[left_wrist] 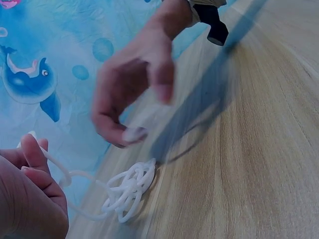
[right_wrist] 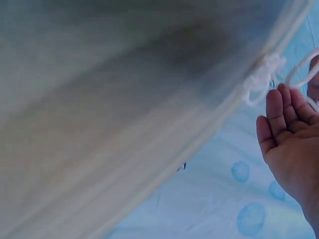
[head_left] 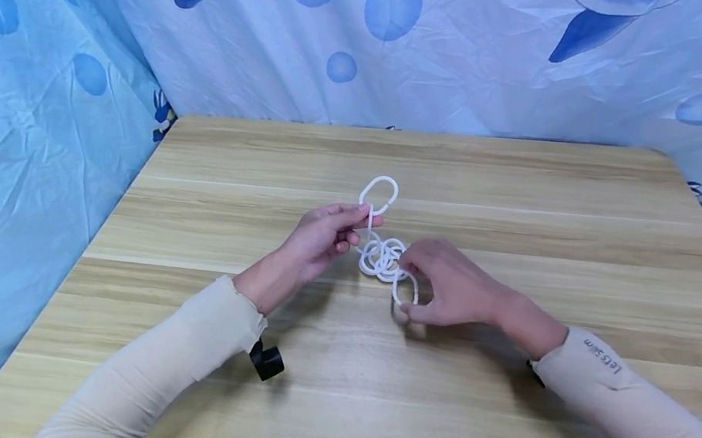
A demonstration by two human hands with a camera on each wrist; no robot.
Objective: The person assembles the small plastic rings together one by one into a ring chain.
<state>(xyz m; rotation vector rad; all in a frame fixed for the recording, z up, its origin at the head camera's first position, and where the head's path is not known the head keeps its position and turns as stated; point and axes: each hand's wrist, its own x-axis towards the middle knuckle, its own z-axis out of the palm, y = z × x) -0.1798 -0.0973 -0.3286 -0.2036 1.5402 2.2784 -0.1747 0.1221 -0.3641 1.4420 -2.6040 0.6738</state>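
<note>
A white oval ring [head_left: 405, 291] is held by my right hand [head_left: 452, 284], between the thumb below and the curled fingers above. The ring overlaps the right side of a pile of white linked rings [head_left: 381, 258] on the table. On the left of the pile, my left hand [head_left: 320, 233] pinches a short white chain between thumb and index finger. Its top link [head_left: 379, 195] stands up above those fingertips, and lower links run down to the pile, as the left wrist view also shows. The right hand looks blurred there.
The wood-grain table [head_left: 346, 406] spreads under both arms. A blue and white curtain [head_left: 226, 48] with printed bubbles and dolphins hangs behind and left of it. Below the left wrist sticks out a small black device [head_left: 266, 361].
</note>
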